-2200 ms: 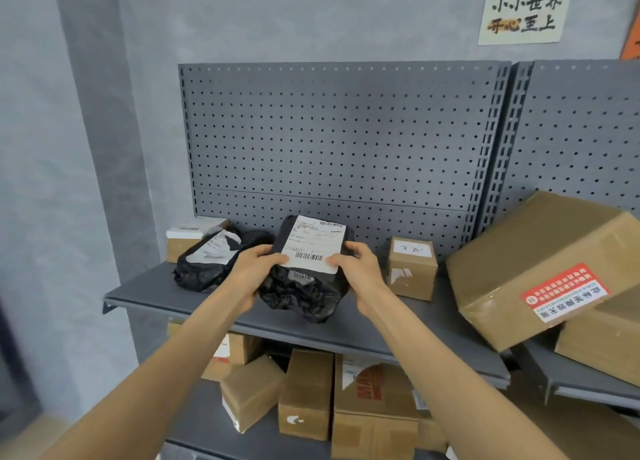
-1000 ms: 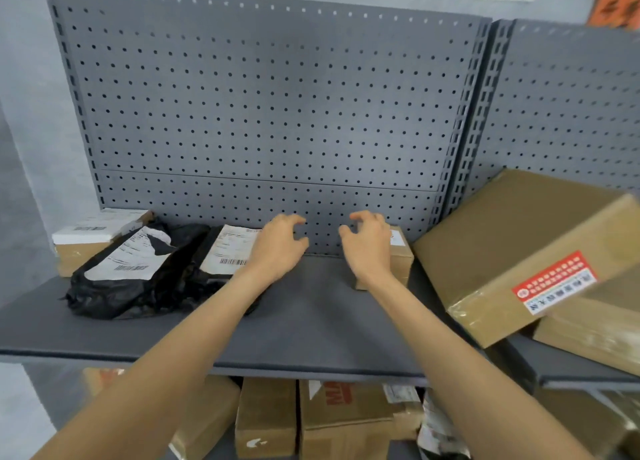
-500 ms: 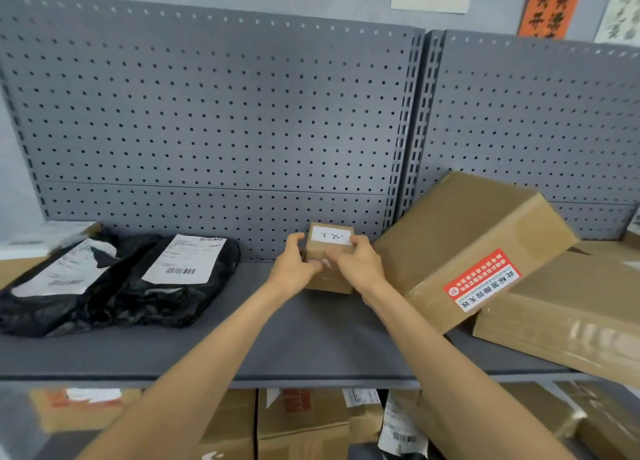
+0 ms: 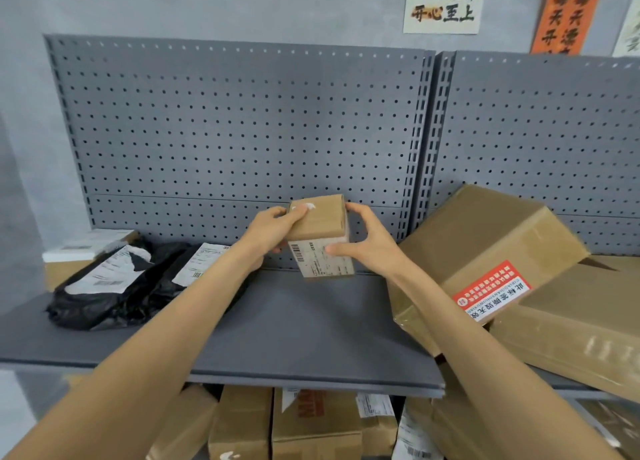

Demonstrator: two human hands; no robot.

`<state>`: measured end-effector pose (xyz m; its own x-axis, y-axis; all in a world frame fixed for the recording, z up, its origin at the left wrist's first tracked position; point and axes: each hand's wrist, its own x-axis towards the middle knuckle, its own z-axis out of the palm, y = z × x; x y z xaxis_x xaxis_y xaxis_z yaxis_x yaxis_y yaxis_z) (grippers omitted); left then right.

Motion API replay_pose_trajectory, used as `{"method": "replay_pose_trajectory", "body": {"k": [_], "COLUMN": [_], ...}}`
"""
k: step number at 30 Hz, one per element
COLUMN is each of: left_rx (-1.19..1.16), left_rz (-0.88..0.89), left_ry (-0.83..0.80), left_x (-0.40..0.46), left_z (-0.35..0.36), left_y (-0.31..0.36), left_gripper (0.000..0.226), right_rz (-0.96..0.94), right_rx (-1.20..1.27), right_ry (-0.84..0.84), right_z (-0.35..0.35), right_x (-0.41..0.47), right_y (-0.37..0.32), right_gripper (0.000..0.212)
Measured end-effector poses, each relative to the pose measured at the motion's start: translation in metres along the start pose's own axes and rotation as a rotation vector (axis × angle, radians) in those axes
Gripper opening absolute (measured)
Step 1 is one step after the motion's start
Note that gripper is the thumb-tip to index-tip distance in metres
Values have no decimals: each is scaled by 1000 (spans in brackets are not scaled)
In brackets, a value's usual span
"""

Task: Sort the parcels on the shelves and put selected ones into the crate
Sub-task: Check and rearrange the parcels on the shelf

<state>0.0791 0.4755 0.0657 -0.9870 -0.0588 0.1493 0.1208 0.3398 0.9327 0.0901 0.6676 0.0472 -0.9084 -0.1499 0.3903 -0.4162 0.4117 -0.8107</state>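
While both hands grip it, left hand [image 4: 273, 232] and right hand [image 4: 372, 243] hold the small box [image 4: 320, 234] above the shelf [image 4: 294, 328]

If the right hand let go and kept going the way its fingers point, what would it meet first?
The right hand points forward-left, so the small brown cardboard box it holds; past that, probably the grey perforated back panel, though depth is unclear.

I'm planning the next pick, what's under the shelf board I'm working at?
Under the shelf board stand several cardboard boxes, some with white labels. My forearms and the board cover much of that lower level, so its back is unseen.
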Motion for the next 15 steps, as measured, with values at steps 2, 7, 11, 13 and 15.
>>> {"method": "replay_pose_trajectory", "body": {"k": [2, 7, 11, 13, 15], "left_rx": [-24, 23, -47, -159, -297], "left_rz": [-21, -58, -20, -9, -8], "left_ry": [-64, -212, -333, -295, -223], "left_x": [-7, -15, -20, -21, -22], "left_z": [-4, -17, -17, -10, -5], "left_y": [3, 6, -2, -10, -20], "left_gripper": [51, 73, 80, 81, 83], "right_rz": [33, 127, 261, 320, 416], "right_rx": [92, 252, 469, 559, 652], "right_ry": [-34, 51, 142, 176, 177], "right_z": [1, 5, 9, 12, 15], "right_x": [-2, 1, 5, 7, 5], "right_y": [-1, -1, -6, -8, -8], "right_gripper": [79, 62, 61, 65, 65]}}
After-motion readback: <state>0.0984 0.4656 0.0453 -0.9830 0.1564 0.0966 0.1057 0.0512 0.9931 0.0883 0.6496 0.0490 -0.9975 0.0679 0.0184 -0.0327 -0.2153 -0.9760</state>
